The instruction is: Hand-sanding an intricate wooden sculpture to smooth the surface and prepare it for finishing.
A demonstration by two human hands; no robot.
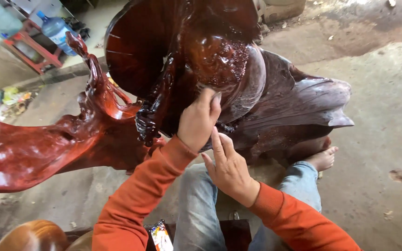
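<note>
A large glossy red-brown wood carving (pixel 131 60) with flowing curved shapes fills the middle and left of the view. My left hand (pixel 200 118) presses its bunched fingers against a shiny knobbly part of the carving; I cannot tell whether anything is under the fingertips. Just below it, my right hand (pixel 229 169) lies with its fingers stretched upward, their tips touching the carving's lower edge. Both arms wear orange sleeves. My knees in blue jeans (pixel 196 204) sit under the hands.
My bare foot (pixel 323 159) rests under the carving's duller right end (pixel 303 100). A phone with a lit screen (pixel 161 236) lies by my lap. A rounded wooden piece (pixel 33 236) sits bottom left. A blue water jug (pixel 56 29) on a red stand is far left. Concrete floor (pixel 387 116) surrounds.
</note>
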